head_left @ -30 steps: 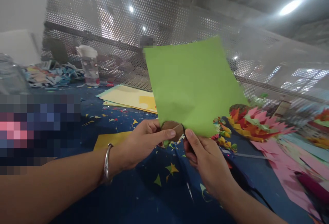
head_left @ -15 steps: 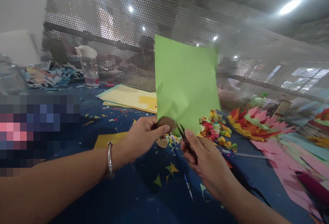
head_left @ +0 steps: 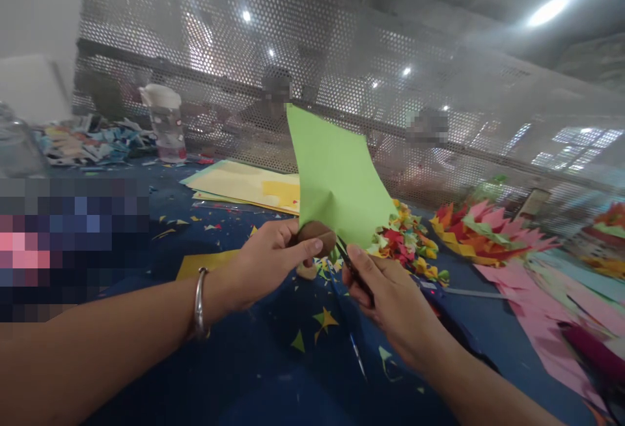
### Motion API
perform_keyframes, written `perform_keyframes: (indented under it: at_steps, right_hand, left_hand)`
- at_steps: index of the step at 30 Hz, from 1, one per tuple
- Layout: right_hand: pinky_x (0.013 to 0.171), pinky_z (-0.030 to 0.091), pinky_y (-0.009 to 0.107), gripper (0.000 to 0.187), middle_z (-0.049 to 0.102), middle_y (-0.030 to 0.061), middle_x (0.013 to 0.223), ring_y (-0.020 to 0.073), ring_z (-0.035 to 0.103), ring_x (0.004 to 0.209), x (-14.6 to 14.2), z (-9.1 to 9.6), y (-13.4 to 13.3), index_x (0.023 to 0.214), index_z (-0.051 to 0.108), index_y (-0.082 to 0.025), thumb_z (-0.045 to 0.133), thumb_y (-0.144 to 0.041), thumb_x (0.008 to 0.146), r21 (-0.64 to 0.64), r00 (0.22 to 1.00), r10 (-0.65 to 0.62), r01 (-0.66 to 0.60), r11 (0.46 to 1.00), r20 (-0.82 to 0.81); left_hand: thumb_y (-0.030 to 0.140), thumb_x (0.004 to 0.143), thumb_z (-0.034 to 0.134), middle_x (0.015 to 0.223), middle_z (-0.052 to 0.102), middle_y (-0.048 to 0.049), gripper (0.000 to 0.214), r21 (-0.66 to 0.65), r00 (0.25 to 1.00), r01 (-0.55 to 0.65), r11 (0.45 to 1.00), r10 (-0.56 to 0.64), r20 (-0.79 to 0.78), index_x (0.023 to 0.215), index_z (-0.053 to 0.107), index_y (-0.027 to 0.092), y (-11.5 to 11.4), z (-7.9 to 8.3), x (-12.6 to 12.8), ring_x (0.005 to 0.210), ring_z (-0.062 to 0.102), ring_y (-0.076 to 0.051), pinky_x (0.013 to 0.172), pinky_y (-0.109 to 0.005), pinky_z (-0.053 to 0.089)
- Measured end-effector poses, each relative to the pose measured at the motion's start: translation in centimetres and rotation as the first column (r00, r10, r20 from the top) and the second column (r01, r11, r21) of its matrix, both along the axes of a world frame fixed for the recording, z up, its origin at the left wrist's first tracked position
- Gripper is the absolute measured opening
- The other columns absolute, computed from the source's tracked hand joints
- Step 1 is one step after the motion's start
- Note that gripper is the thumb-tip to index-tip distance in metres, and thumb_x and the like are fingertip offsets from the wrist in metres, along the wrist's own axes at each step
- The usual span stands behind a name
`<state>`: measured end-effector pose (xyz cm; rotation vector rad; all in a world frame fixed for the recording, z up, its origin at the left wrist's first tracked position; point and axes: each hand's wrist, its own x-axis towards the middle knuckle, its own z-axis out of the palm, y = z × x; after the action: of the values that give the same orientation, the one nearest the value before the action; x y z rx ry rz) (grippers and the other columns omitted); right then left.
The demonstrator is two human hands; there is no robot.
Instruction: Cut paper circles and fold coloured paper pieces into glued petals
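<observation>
My left hand (head_left: 266, 260) pinches a green paper sheet (head_left: 336, 182) together with a small brown round piece (head_left: 317, 237) at the sheet's lower corner, holding the sheet upright over the table. My right hand (head_left: 385, 299) is closed on small dark scissors (head_left: 347, 258), whose blades meet the sheet's bottom edge just right of the brown piece. A metal bangle sits on my left wrist.
The blue tabletop (head_left: 273, 361) is strewn with paper scraps. Yellow sheets (head_left: 244, 185) lie behind my hands, a pile of coloured paper flowers (head_left: 407, 240) and pink sheets (head_left: 547, 296) to the right, a clear cup (head_left: 166, 123) far left. A perforated metal screen (head_left: 342, 68) stands behind, people beyond it.
The green sheet has turned edge-on, showing narrower now. My right hand let go of the sheet's corner, and the scissors' blades moved to its lower edge.
</observation>
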<state>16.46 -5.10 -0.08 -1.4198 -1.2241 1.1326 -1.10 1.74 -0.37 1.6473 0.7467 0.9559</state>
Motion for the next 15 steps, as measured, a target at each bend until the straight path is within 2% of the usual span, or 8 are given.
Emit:
perform_keyframes:
  at_steps: [3, 7, 10, 15]
  right_hand:
    - [0.036, 0.014, 0.019, 0.053, 0.033, -0.0095, 0.046, 0.0046, 0.023, 0.039, 0.03, 0.09, -0.09, 0.066, 0.055, -0.017, 0.056, -0.067, 0.083, 0.021, 1.0, 0.006, -0.006, 1.0, 0.009]
    - [0.038, 0.014, 0.02, 0.053, 0.033, -0.0093, 0.045, 0.0049, 0.023, 0.039, 0.13, 0.16, -0.08, 0.067, 0.054, -0.017, 0.055, -0.067, 0.084, 0.03, 1.0, 0.02, -0.02, 0.999, 0.006]
    - [0.039, 0.014, 0.02, 0.051, 0.033, -0.0092, 0.046, 0.0048, 0.023, 0.04, 0.24, 0.13, -0.04, 0.068, 0.055, -0.017, 0.055, -0.065, 0.086, 0.034, 0.999, 0.033, -0.033, 0.999, 0.014]
    - [0.04, 0.015, 0.02, 0.052, 0.032, -0.0092, 0.046, 0.0047, 0.024, 0.041, 0.27, 0.14, -0.24, 0.066, 0.054, -0.017, 0.055, -0.065, 0.086, 0.028, 0.999, 0.013, -0.014, 1.0, 0.046]
  left_hand:
    - [0.036, 0.085, 0.063, 0.072, 0.061, -0.0009, 0.022, -0.028, 0.987, 0.154, 0.988, -0.152, 0.058, 0.082, 0.067, 0.014, -0.03, -0.46, 0.14, 0.068, 0.051, -0.013, 0.065, -0.025, 0.038]
    - [0.032, 0.086, 0.062, 0.075, 0.06, 0.0, 0.018, -0.081, 0.961, 0.255, 0.964, -0.243, 0.134, 0.081, 0.067, 0.015, -0.15, -0.78, 0.3, 0.068, 0.048, -0.012, 0.065, -0.024, 0.036]
    - [0.029, 0.087, 0.061, 0.076, 0.058, 0.0002, 0.016, -0.088, 0.951, 0.285, 0.955, -0.27, 0.15, 0.083, 0.067, 0.015, -0.19, -0.73, 0.3, 0.071, 0.047, -0.012, 0.066, -0.025, 0.035]
    - [0.031, 0.086, 0.063, 0.075, 0.054, 0.0002, 0.017, -0.117, 0.965, 0.25, 0.961, -0.239, 0.105, 0.082, 0.065, 0.014, -0.25, -0.58, 0.23, 0.07, 0.044, -0.012, 0.067, -0.026, 0.034]
